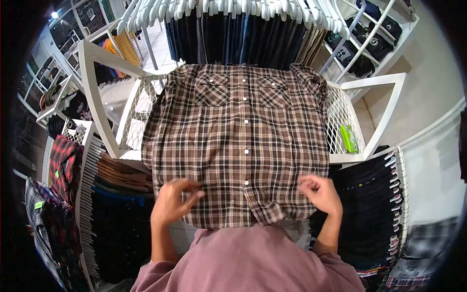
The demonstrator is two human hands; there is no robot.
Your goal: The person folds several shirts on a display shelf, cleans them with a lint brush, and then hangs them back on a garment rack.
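Note:
A brown, black and cream plaid shirt (224, 141) lies front up on a white mesh-sided stand, its hem toward me. White buttons run down its middle, and two chest pockets show near the far end. Over the lower left part of the shirt is my left hand (176, 198), fingers curved and apart, holding nothing. My right hand (318, 191) is over the lower right edge, its fingers bent and slightly blurred; whether they touch the cloth is unclear.
White hangers (233, 8) with dark trousers (233, 41) hang beyond the stand (360, 156). A green packet (348, 139) lies at its right side. Hanging dark clothes (365, 209) are at right, brown garments (121, 173) and red plaid shirts (63, 165) at left.

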